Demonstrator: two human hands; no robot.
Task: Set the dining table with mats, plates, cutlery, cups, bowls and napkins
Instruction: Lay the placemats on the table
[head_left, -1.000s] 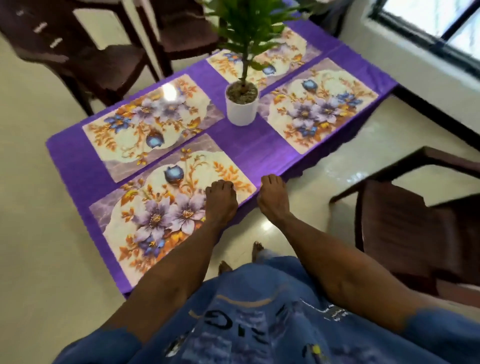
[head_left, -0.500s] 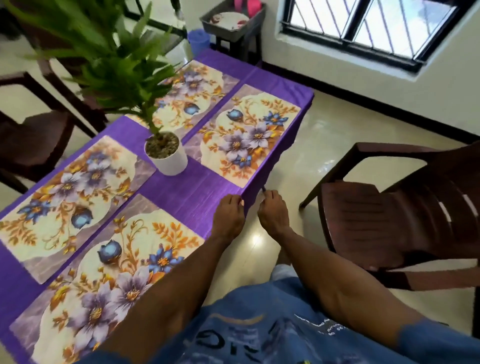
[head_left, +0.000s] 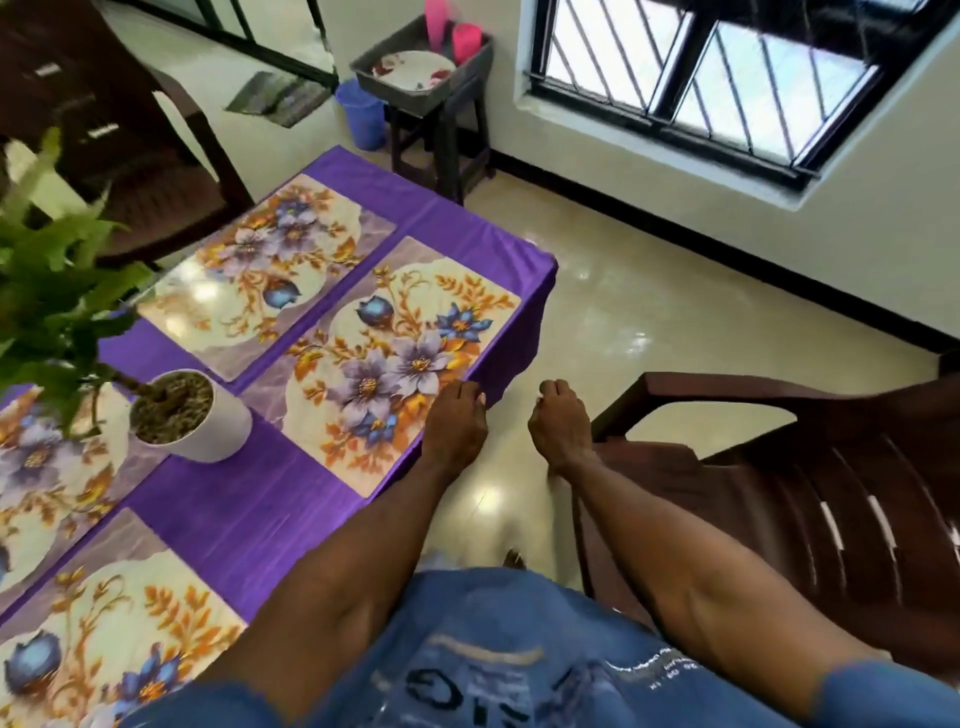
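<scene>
Four mats (head_left: 400, 358) lie on the bench (head_left: 249, 514). Left hand (head_left: 456, 423), fingers curled and empty, hangs over its right edge; right hand (head_left: 560, 422), likewise curled, hangs beside it over the floor.

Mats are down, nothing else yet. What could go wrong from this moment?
1. The left hand hangs over the edge of the near mat; brushing it might skew the mat.
2. The chair stands close beside the right hand and may get bumped.
3. The potted plant could tip when plates come across.
</scene>
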